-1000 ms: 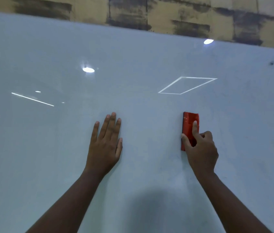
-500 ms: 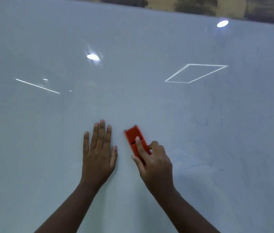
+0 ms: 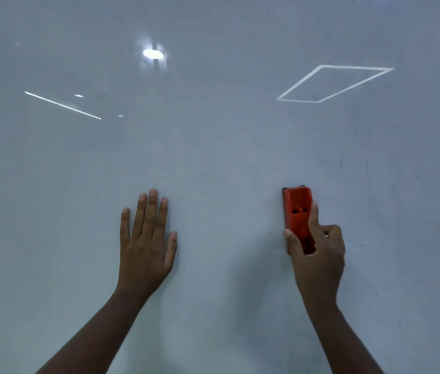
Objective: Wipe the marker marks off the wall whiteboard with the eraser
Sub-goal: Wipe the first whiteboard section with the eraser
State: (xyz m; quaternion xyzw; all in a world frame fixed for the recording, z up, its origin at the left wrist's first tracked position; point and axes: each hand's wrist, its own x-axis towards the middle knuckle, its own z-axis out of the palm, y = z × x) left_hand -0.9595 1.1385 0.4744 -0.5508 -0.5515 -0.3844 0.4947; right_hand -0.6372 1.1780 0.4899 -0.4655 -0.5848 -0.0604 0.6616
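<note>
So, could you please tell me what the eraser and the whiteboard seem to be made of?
Eraser: looks like moulded red plastic, matte, with recessed slots; a dark strip, perhaps felt, shows at its top edge. Whiteboard: smooth glossy surface, mirroring ceiling lights sharply; exact material unclear.

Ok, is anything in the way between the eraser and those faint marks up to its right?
Nothing visible: bare whiteboard lies between the eraser in the right hand and the faint marks.

Cool, even indoor light falls across a glossy whiteboard (image 3: pixel 213 157), which mirrors a round ceiling lamp (image 3: pixel 153 54), a thin strip light (image 3: pixel 62 105) and a square frame light (image 3: pixel 335 83) as glare. Soft shadows pool beside both forearms. Detail is slightly soft, edges dimmer.
</note>
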